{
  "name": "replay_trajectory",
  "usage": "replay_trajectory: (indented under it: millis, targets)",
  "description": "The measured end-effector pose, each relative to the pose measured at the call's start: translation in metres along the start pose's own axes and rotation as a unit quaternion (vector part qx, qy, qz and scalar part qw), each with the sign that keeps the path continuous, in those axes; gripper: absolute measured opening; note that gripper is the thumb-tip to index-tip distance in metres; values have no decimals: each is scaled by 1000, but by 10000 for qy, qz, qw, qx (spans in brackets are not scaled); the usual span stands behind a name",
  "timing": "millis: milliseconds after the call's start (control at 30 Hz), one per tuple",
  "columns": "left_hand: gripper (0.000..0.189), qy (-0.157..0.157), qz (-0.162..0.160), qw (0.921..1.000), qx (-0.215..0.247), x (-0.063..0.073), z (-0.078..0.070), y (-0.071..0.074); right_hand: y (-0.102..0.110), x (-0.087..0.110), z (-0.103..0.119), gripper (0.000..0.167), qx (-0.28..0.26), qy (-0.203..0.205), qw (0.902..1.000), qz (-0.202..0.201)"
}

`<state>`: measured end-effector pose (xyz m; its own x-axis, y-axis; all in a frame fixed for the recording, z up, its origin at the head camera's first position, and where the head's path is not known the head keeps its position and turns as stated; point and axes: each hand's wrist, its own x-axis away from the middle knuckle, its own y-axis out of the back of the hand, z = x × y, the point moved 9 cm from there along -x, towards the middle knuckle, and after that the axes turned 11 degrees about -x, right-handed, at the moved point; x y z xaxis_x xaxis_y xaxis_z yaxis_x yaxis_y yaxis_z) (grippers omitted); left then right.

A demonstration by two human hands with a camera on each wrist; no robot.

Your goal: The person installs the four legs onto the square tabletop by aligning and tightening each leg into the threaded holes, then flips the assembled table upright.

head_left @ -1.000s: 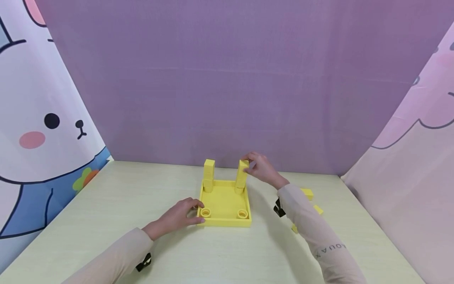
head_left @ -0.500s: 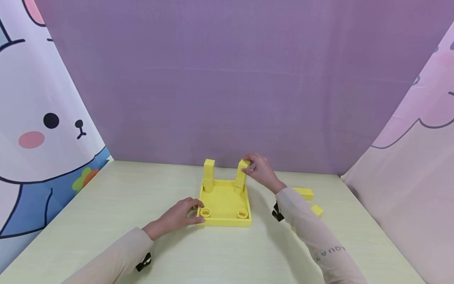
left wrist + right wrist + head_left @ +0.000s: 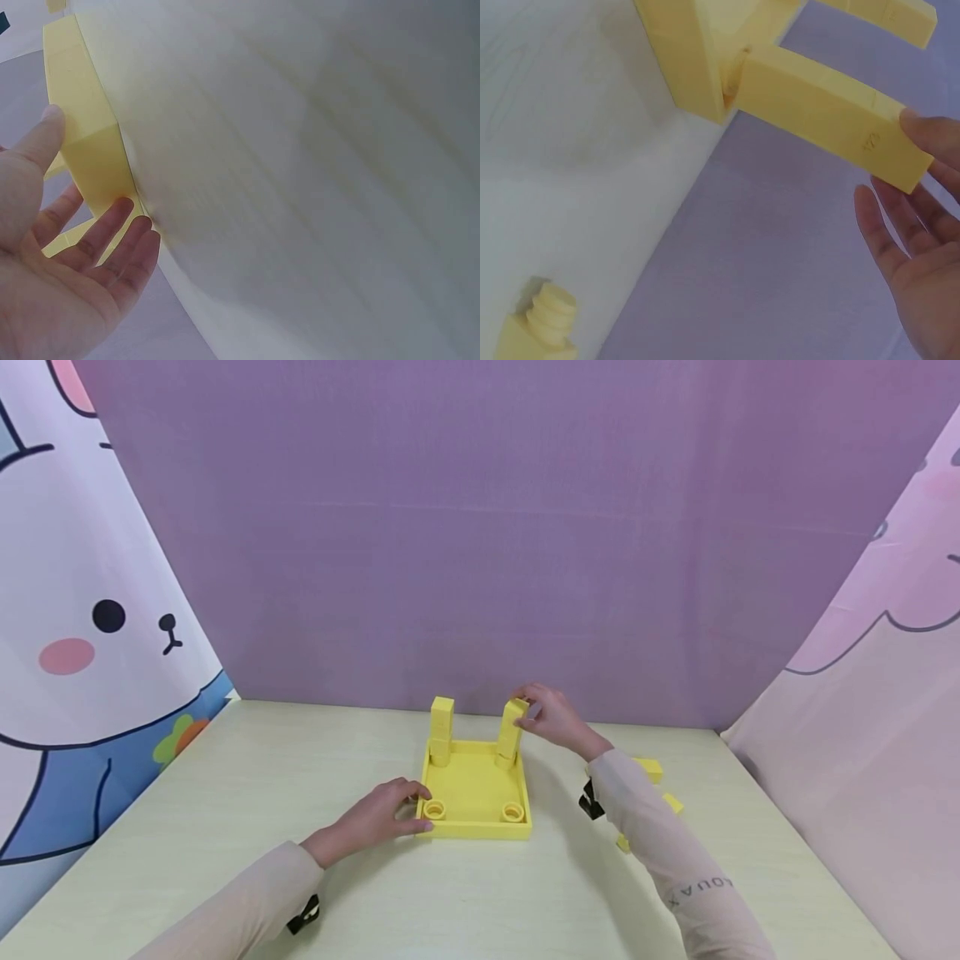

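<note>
A yellow square tray-shaped base (image 3: 472, 785) with a low rim lies on the table. My left hand (image 3: 378, 817) grips its near left corner, with the thumb at the front wall and the fingers along the left side. My right hand (image 3: 557, 720) pinches the top of a yellow square post (image 3: 512, 727) at the far right corner. This post leans slightly right, its lower end at a round socket. Another yellow post (image 3: 442, 727) stands upright at the far left corner. Two open round sockets, left (image 3: 434, 810) and right (image 3: 513, 812), show at the near corners.
Right of the base, partly behind my right sleeve, lie several yellow pieces, among them a block (image 3: 649, 769). A piece with a threaded screw end (image 3: 551, 311) shows in the right wrist view. A purple curtain (image 3: 480, 543) hangs behind the table.
The right post has turned a little and leans more to the right than one second ago. My right hand and forearm shifted slightly to and fro. My left hand has kept its place.
</note>
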<state>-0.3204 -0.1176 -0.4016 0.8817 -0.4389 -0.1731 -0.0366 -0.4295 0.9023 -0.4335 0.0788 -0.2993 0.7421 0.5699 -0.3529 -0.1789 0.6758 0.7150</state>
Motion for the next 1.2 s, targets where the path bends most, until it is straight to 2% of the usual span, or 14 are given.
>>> replay_trajectory:
  millis: [100,233,533,800,967,1200]
  targets:
    - [39,-15,-4,10000,7,0,0,0,0,-1,0,35,-20,-1,9999,162]
    - [38,-31,-11,10000,9,0,-1,0,0,-1,0,33,5,64,9999,154]
    - [39,-46,-32,10000,-37,1,-2,2,-2,1,-1,34,145,-155,9994,-278]
    - [39,-59,-54,10000,-50,0,0,0,-2,3,-1,33,224,-57,9981,-565]
    - [39,-32,-40,10000,-25,0,-1,0,-2,2,-2,33,206,-37,9987,-471]
    - [39,-14,-28,10000,-30,0,1,-1,-3,0,1,34,80,41,9999,-103]
